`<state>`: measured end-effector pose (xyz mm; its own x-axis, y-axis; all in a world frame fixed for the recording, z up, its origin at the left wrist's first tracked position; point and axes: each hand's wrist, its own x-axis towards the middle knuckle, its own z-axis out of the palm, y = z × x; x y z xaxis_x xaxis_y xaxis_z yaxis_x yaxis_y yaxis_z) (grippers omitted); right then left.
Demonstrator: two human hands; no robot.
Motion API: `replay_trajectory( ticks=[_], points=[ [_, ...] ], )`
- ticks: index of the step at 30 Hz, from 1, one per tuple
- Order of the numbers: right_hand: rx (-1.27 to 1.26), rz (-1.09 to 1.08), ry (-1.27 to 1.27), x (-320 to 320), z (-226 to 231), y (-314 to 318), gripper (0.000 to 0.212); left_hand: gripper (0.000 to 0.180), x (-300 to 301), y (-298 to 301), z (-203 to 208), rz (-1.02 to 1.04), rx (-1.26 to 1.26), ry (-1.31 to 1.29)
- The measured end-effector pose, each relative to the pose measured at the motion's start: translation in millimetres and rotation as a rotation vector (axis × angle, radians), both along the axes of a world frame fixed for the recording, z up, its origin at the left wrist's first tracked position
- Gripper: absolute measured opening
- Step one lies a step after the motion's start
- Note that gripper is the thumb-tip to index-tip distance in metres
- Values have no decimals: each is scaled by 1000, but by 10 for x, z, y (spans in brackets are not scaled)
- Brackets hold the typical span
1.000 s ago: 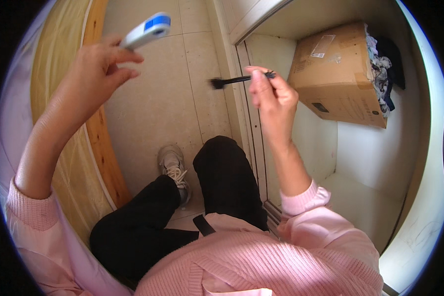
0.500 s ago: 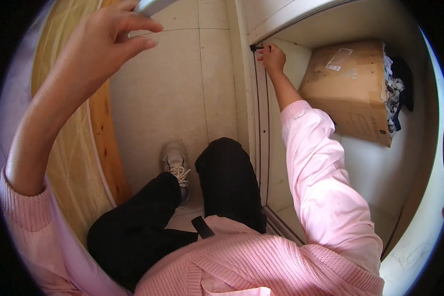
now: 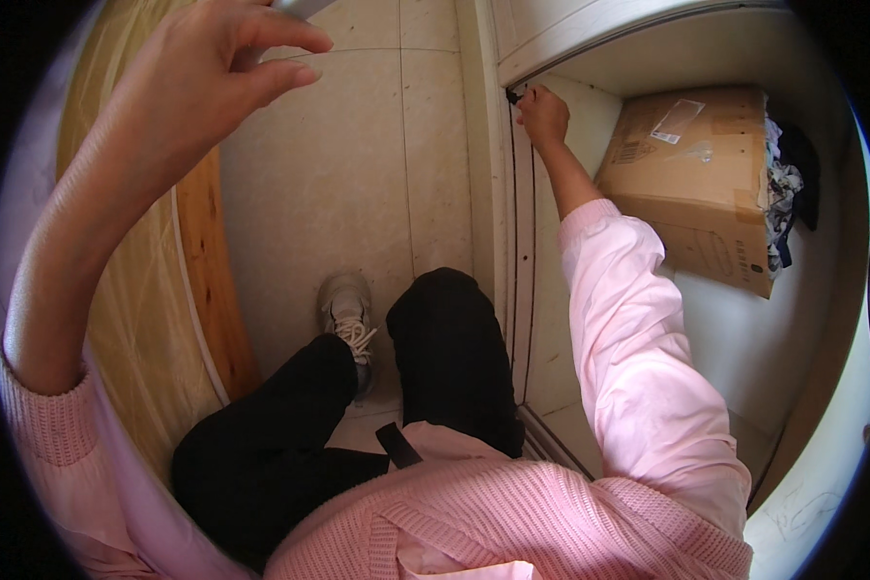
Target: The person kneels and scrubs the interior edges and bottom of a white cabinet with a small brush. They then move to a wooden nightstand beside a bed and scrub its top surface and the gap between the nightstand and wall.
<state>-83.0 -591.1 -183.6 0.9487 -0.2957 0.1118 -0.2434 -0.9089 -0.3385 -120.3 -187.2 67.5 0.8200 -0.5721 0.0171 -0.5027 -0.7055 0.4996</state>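
A cardboard box (image 3: 691, 188) at the upper right of the frame carries the printing in view: a white label (image 3: 679, 120) with a barcode is stuck to its upper face, and a dark printed block and marks run over the brown sides, too small to read reliably. Patterned and dark cloth (image 3: 785, 188) bulges from its open right end.

The box sits inside a pale cabinet (image 3: 735, 333) that fills the right of the frame; a white panel (image 3: 575, 29) crosses above the opening. A grooved track (image 3: 525, 261) with dark lines runs down the opening's left side. Left of it lies a beige tiled floor (image 3: 309, 174) with thin joints and scattered specks. A wooden board (image 3: 213, 290) and a sheer yellowish cover (image 3: 130, 358) line the left side. Black trousers (image 3: 449, 362) and a pale laced shoe (image 3: 346, 307) occupy the lower middle.

The right hand (image 3: 544, 111), at the upper centre-right, is clenched around a small black brush (image 3: 513, 96), whose dark end meets the upper part of the track; fingers hide most of its handle. The left hand (image 3: 213, 72), at the upper left, has thumb and index fingertips apart, yet its other fingers grasp a pale tool (image 3: 302, 8), mostly cut off by the upper edge.
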Motion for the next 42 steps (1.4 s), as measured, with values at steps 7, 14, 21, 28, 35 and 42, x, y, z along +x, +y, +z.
replay_trajectory(
  ticks=[7,14,21,28,35,42],
  points=[
    [483,-109,127,12,227,36,26,23,-9,-2,-19,-6,-21,-30],
    [342,-66,23,-57,194,51,28,23,-23,-7,-1,19,-2,-18],
    [352,-76,14,-10,85,63,29,24,-5,-3,-8,-4,-20,-10],
    [284,-59,121,54,88,30,27,24,-5,-9,0,-7,-14,-23],
    [389,-52,214,18,104,49,25,23,4,8,-22,-6,-24,-11],
    [724,-296,296,21,251,28,24,23,-1,-1,-3,-15,-35,-10]
  ],
)
